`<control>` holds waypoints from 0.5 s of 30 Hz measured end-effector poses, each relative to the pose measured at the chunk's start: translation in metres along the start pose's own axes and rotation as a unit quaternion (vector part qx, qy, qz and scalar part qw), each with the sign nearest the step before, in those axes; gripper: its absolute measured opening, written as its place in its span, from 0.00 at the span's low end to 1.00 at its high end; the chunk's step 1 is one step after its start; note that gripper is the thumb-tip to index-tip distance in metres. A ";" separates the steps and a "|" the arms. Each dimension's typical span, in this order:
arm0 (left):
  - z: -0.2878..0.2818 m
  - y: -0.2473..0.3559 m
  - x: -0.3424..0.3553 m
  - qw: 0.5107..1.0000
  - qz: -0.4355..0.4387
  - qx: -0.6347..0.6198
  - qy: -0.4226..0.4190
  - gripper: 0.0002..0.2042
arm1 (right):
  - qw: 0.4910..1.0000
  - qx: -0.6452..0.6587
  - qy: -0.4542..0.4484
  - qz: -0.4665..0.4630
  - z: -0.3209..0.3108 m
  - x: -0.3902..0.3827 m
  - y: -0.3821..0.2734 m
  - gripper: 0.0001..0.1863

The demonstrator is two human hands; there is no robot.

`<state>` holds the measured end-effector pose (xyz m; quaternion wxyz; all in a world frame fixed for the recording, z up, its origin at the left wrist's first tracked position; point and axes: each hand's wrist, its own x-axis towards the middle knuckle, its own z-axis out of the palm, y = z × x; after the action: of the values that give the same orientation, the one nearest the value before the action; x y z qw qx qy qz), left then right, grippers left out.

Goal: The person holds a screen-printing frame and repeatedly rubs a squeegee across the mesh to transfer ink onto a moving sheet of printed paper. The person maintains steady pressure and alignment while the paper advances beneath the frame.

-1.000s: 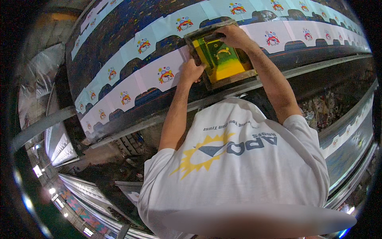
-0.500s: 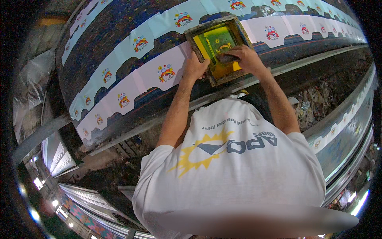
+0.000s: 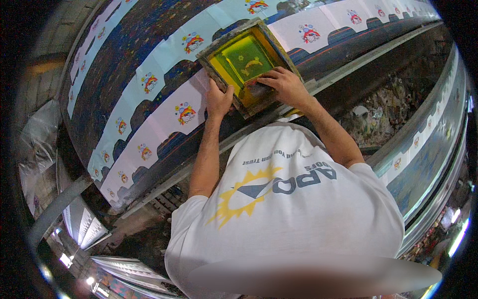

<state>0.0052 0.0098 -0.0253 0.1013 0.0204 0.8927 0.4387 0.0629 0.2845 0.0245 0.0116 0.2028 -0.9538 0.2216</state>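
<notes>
A wooden screen-printing frame (image 3: 282,48) with yellow-green mesh (image 3: 239,56) lies tilted over the row of pale pink fabric pieces (image 3: 191,94). My left hand (image 3: 219,99) is closed on the frame's left side, its thumb along the rim. Inside the near part of the frame, my right hand (image 3: 289,87) grips a dark squeegee (image 3: 257,90), partly hidden under its fingers. A light rainbow-like shape and a small flower show in the mesh. Fabric directly beneath the frame is hidden.
A row of light blue pieces (image 3: 172,55) with printed rainbow figures runs beyond the pink row on the dark, paint-speckled long table (image 3: 117,55). A metal rail (image 3: 343,71) edges the table near me. Another printing table (image 3: 423,184) stands at the right.
My right hand has drawn the squeegee from the middle of the mesh to the frame's near side. My left hand still holds the rim. The whole view has shifted.
</notes>
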 end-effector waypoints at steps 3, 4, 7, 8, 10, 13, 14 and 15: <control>0.022 0.021 0.009 1.000 0.008 -0.005 0.011 0.33 | 1.000 0.012 0.005 0.004 -0.019 -0.007 0.022 0.37; 0.032 0.032 0.015 1.000 0.014 -0.008 0.021 0.33 | 1.000 0.022 0.013 0.006 -0.027 -0.008 0.034 0.37; 0.066 0.071 0.037 1.000 0.004 0.025 -0.006 0.33 | 0.999 0.029 0.024 0.013 -0.056 -0.020 0.079 0.38; 0.079 0.084 0.042 1.000 0.004 0.027 -0.007 0.32 | 0.999 0.033 0.035 0.007 -0.066 -0.026 0.095 0.38; 0.107 0.109 0.054 0.999 0.015 0.036 -0.001 0.32 | 1.000 0.006 0.018 0.019 -0.078 -0.031 0.130 0.40; 0.143 0.141 0.071 0.999 0.006 0.025 -0.020 0.35 | 0.998 0.012 -0.018 0.052 -0.096 -0.045 0.177 0.40; 0.154 0.150 0.076 0.999 0.010 0.015 -0.032 0.36 | 1.000 0.010 0.004 0.025 -0.100 -0.050 0.189 0.40; 0.165 0.159 0.077 0.997 -0.052 0.046 -0.026 0.35 | 1.000 0.007 -0.003 0.023 -0.105 -0.054 0.201 0.40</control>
<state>-0.0458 0.2456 -0.0109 0.1465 -0.0098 0.9087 0.3909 0.0264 0.5150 0.0291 0.0023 0.1819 -0.9566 0.2275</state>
